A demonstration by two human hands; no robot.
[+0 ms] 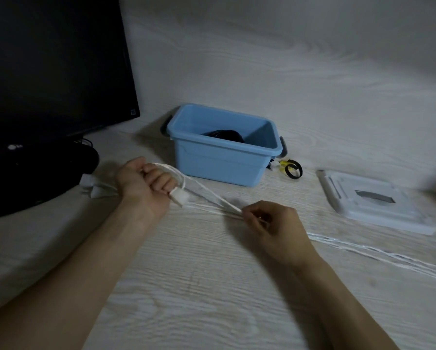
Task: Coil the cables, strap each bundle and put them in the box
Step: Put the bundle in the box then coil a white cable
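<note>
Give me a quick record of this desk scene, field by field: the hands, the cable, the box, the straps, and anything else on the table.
left hand: left hand holds loops of the thin white cable in a closed grip
right hand: right hand pinches the cable strands
cable slack: trails right across the pale wood-grain table
box: open light blue plastic box, dark coiled bundle inside
straps: black and yellow straps beside the box's right end
lid: white plastic lid lying flat, right of the box
monitor: black monitor at left
</note>
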